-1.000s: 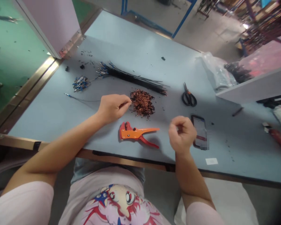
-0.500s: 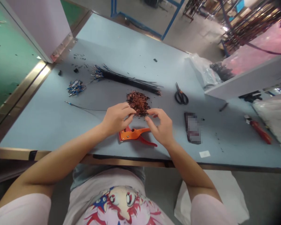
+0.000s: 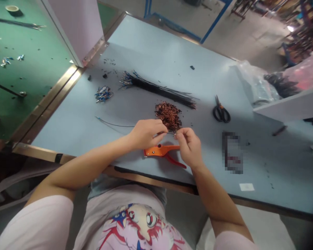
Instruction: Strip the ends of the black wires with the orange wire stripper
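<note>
My left hand (image 3: pixel 149 133) is closed in a pinch on a thin black wire (image 3: pixel 117 124), whose blue-tipped end trails off to the left on the table. Fingers of my right hand (image 3: pixel 190 146) are pinched together at the wire's other end, just right of my left fingertips. Right behind the fingertips lies a pile of copper-coloured and black scraps (image 3: pixel 168 114). An orange and red wire stripper (image 3: pixel 160 151) rests on the table below both hands. Farther back is a bundle of black wires (image 3: pixel 159 91) with blue and metal tips on its left end.
Small blue and metal terminals (image 3: pixel 103 94) lie in a heap at the left. Black-handled scissors (image 3: pixel 221 111) and a pixelated phone-like object (image 3: pixel 232 152) are on the right, near a white card (image 3: pixel 246 187). A white panel (image 3: pixel 75 27) rises at the back left.
The right fingers, apart before, have closed at the wire's end. My left hand keeps its hold on the wire. The view has swung left, so the table appears farther right.
</note>
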### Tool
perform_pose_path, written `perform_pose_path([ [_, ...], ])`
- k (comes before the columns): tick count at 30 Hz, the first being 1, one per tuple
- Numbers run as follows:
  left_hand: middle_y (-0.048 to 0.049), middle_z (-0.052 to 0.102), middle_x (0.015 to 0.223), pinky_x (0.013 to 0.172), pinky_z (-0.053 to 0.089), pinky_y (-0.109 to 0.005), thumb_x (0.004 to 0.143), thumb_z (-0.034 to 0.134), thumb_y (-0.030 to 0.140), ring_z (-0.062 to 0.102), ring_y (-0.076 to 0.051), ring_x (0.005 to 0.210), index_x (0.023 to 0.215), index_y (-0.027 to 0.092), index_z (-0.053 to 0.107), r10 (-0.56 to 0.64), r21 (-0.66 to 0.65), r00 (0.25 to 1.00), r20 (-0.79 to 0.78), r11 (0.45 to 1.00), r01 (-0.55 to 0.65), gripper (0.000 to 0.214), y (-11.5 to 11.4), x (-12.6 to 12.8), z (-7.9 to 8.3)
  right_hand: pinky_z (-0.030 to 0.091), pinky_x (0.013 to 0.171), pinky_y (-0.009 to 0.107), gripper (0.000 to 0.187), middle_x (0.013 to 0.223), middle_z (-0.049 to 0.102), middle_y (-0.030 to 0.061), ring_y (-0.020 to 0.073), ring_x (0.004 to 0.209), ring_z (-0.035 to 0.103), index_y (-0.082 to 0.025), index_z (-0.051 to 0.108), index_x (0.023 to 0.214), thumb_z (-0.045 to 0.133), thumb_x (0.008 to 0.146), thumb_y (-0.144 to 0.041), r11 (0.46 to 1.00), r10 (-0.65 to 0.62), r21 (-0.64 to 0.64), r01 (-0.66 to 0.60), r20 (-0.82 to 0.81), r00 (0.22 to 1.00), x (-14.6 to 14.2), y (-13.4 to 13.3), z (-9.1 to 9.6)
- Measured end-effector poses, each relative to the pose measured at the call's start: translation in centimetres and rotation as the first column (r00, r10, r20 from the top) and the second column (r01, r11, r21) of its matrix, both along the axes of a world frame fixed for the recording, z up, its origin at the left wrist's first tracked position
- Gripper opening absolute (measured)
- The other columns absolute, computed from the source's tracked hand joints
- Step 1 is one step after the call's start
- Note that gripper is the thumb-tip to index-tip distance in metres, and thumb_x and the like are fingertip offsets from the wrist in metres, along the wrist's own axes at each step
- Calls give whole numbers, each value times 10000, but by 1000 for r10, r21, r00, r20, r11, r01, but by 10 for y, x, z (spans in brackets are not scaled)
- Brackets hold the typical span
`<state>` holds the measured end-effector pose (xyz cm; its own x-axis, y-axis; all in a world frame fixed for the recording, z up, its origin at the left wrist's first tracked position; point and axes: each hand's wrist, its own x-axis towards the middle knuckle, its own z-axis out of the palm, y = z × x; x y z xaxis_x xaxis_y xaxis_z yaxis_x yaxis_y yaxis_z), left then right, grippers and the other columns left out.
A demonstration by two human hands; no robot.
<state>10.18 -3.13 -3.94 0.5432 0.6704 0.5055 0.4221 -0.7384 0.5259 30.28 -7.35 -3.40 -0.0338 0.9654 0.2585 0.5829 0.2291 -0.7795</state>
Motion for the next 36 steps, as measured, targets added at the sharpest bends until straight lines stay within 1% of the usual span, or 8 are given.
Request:
perform_pose_path([
  [6, -6, 683, 768, 613, 402, -225, 871, 576, 194, 541, -91, 620, 870, 169, 696, 134, -102, 972, 193, 988, -116, 123, 17, -11, 1, 473, 678, 299, 128, 733, 623, 3, 155, 674, 582, -202, 588, 802, 600, 881, -303, 991, -108, 82, 107, 12, 994, 21, 3, 15],
  [9, -1, 680, 761, 573, 389, -216, 832, 611, 198, 527, -84, 610, 825, 177, 704, 303, -220, 888, 346, 946, -237, 96, 24, -13, 1, 485, 763, 330, 120, 847, 671, 25, 181, 779, 615, -202, 620, 887, 670, 838, -300, 990, 125, -88, -109, 210, 970, 30, 1, 25],
  [14, 5, 667, 719, 545, 385, -216, 779, 658, 268, 514, -87, 594, 806, 186, 724, 438, -437, 782, 444, 867, -238, 108, 26, -11, 2, 457, 918, 422, 501, 1165, 637, 108, 296, 1093, 541, -180, 624, 1103, 825, 690, -379, 848, 513, -391, -358, 434, 741, 23, -7, 27],
  [23, 7, 646, 721, 552, 389, -227, 773, 691, 278, 526, -97, 631, 789, 205, 720, 439, -452, 782, 443, 862, -228, 80, 24, -11, 4, 438, 754, 363, 242, 919, 633, 91, 260, 884, 564, -166, 631, 923, 658, 705, -269, 891, 445, -381, -245, 633, 633, 2, -13, 16],
  [26, 16, 634, 747, 557, 395, -232, 791, 685, 240, 521, -95, 639, 828, 228, 713, 442, -407, 782, 440, 874, -265, 48, 21, -11, 7, 446, 713, 342, 262, 884, 646, 67, 224, 791, 596, -172, 619, 883, 635, 628, -230, 900, 395, -377, -218, 495, 774, 10, -8, 21],
  [30, 19, 619, 764, 589, 421, -239, 828, 652, 238, 530, -100, 669, 840, 227, 678, 460, -385, 776, 432, 872, -302, 30, 20, -12, 10, 502, 770, 359, 346, 904, 676, 42, 215, 813, 639, -186, 620, 950, 612, 605, -194, 920, 210, -336, -202, -13, 978, 31, -1, 25],
  [33, 16, 631, 791, 629, 443, -239, 859, 608, 250, 543, -103, 694, 855, 219, 656, 490, -388, 770, 408, 857, -340, 57, 21, -13, 9, 536, 803, 430, 359, 978, 700, 72, 266, 905, 664, -197, 635, 1020, 574, 676, -280, 888, 76, -371, -272, -463, 883, 37, 4, 24],
  [36, 9, 656, 853, 705, 466, -241, 877, 578, 231, 575, -111, 764, 870, 216, 652, 475, -379, 779, 409, 865, -329, 76, 22, -12, 5, 557, 798, 498, 399, 1047, 706, 123, 306, 916, 684, -181, 644, 1031, 515, 708, -376, 824, -89, -456, -336, -690, 718, 30, 8, 19],
])
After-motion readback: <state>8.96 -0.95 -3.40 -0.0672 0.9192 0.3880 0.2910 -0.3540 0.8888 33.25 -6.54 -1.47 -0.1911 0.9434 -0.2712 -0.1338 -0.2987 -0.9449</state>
